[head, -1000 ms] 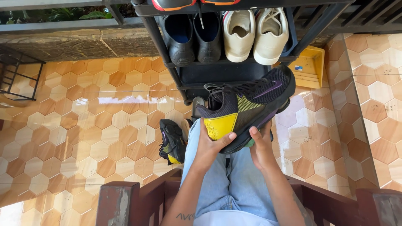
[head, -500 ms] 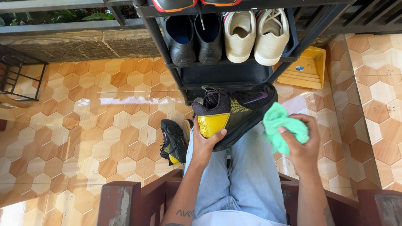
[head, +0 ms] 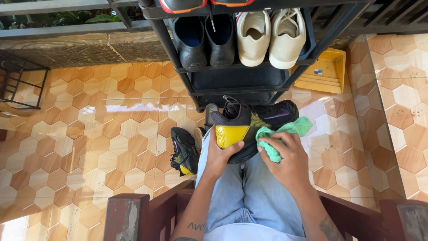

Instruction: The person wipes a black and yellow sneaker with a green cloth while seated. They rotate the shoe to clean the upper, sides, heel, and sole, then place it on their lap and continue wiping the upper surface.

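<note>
1. The left hand grasps the yellow heel of a black sneaker, held above the person's knees, close before the shoe rack.
2. The right hand clutches a soft green cloth, pressed on the sneaker's side.
3. Open glossy hexagon floor tiles lie to the left; the matching sneaker rests beside the leg.

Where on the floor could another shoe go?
Bare tiled floor lies left of the black shoe on the floor, and more tiles right of the right hand. It is crowded under the shoe rack.
</note>
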